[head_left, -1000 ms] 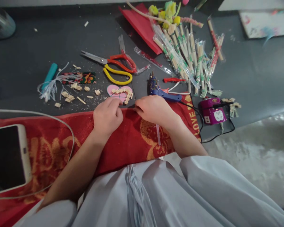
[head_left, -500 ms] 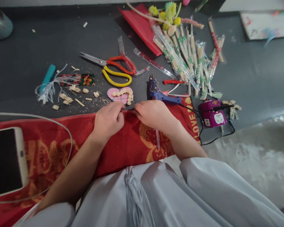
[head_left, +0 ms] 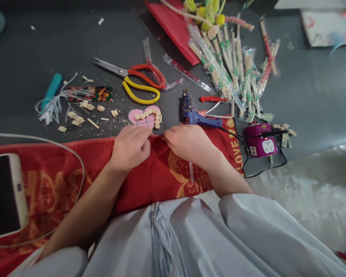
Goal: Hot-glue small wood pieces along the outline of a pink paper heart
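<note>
My left hand is closed, its fingers curled at the near edge of a pink paper heart. Small pale wooden pieces line the heart's upper part in a curved row, and dark lines cross its middle. To the right, my right hand is closed too, with its fingertips pinched beside the heart's lower tip. What either hand holds, if anything, is hidden by the fingers. A blue glue gun lies just beyond my right hand. Both wrists rest over a red towel.
Scissors with red and yellow handles lie beyond the heart. Loose wood bits are scattered left. Bundled wrapped sticks sit at the back right, near a purple power socket. A tablet-like device lies at left.
The view has shifted slightly, so the table things sit a little differently. Both hands keep nearly the same closed pose by the heart; the left has drawn slightly left.
</note>
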Available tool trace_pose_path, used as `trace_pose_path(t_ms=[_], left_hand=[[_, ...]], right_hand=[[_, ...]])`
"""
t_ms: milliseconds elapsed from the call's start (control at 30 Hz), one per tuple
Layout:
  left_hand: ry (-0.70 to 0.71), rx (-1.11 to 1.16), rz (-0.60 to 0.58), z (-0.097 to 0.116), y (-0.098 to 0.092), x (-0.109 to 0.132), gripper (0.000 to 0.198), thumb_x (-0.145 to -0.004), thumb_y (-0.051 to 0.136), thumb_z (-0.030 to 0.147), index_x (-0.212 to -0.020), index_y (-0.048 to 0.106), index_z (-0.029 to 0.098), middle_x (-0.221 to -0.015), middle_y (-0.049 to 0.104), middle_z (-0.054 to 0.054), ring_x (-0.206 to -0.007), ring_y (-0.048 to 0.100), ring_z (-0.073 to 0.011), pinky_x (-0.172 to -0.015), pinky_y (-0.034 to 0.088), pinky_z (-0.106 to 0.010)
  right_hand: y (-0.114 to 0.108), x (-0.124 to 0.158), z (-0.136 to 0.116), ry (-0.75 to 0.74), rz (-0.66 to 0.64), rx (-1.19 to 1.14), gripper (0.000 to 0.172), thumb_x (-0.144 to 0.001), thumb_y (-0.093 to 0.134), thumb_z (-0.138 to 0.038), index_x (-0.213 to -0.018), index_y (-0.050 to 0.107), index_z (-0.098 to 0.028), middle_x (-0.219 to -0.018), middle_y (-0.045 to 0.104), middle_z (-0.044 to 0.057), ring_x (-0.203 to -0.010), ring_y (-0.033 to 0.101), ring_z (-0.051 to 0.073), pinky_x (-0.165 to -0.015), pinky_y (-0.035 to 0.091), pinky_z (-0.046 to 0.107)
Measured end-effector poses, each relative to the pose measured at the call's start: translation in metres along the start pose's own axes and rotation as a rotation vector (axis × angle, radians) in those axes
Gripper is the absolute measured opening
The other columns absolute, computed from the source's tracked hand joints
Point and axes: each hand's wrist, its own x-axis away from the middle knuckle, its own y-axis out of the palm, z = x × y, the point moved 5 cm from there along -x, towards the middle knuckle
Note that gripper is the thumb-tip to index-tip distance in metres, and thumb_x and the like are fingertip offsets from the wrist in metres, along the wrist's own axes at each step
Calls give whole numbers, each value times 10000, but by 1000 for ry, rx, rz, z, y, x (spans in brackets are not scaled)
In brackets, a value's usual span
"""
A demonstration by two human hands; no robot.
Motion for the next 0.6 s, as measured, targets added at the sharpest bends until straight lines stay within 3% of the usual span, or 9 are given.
trace_pose_path(t_ms=[267,600], left_hand=[[-84,23,-55,-7,4,-1,266,-805,482,86,-855,719,196,-859,771,-68,-848,695,-245,-832,556,-393],[-61,-5,-38,-6,1,1,337,-834,456,86,-840,766,218,-858,802,-30,-833,759,-216,-790,599,-348]], right_hand=[[2,-4,6,136,14,-97,322,-1025,424,-243,-1015,731,-147,-973,773,128,-911,736,247,-598,301,317],[6,-6,4,150,-15,-120,380,-1037,402,-240,-1252,705,-162,-1070,791,114,-916,748,247,-595,318,316]])
